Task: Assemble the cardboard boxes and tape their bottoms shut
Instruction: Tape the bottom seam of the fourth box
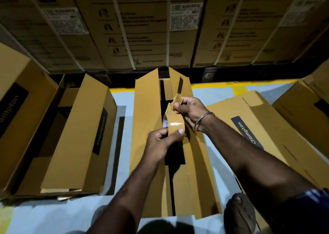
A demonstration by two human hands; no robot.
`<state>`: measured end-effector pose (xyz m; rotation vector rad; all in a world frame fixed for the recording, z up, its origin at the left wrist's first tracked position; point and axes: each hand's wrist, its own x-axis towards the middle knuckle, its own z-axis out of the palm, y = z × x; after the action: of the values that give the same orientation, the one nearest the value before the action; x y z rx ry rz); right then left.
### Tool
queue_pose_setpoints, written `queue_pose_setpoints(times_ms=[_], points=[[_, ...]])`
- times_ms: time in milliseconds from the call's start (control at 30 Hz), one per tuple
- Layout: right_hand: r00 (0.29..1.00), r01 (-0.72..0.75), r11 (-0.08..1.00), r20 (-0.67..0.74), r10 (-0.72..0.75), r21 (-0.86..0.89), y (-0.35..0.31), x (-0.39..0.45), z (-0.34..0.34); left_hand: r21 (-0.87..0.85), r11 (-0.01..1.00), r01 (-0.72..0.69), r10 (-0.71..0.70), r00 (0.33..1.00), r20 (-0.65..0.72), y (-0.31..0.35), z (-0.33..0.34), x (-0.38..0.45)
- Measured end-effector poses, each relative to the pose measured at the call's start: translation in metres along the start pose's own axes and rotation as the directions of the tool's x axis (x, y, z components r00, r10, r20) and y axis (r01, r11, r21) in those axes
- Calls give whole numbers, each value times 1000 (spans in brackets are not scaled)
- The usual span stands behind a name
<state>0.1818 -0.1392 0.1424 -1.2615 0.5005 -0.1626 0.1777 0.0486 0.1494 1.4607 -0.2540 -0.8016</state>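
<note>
A box point(151, 120) stands on the floor point(122, 98) in the middle, flaps up, right in front of the person. Above its opening the left hand point(161, 141) holds a tape roll point(175, 125); the right hand point(191, 111), just behind the roll, pinches the tape end point(176, 101). To the left stand two open boxes point(80, 132) side by side. To the right a flat box point(263, 127) lies on the floor, another box point(306, 105) beyond it. Behind everything runs a wall of strapped cartons point(142, 29).
</note>
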Motion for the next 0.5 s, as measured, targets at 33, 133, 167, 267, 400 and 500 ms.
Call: queue_pose_setpoints(times_ms=[33,133,167,267,400,500], points=[[1000,-15,999,28,14,47,1,5,-2,-45,999,14,-14,1000,-2,-1,-1,4],[991,-69,995,124,59,78,4,16,-6,-160,986,48,-52,998,-20,-2,-4,8],[987,-84,995,143,75,59,4,19,-7,-202,978,57,-60,998,-12,-3,-6,9],[982,-101,995,160,96,25,3,22,-5,-280,956,84,-86,996,5,-4,-14,12],[986,-98,991,144,84,95,-2,21,12,-293,953,81,-86,996,-4,9,-29,15],[990,-106,985,105,92,140,-2,23,27,-244,968,61,-63,998,0,25,-39,14]])
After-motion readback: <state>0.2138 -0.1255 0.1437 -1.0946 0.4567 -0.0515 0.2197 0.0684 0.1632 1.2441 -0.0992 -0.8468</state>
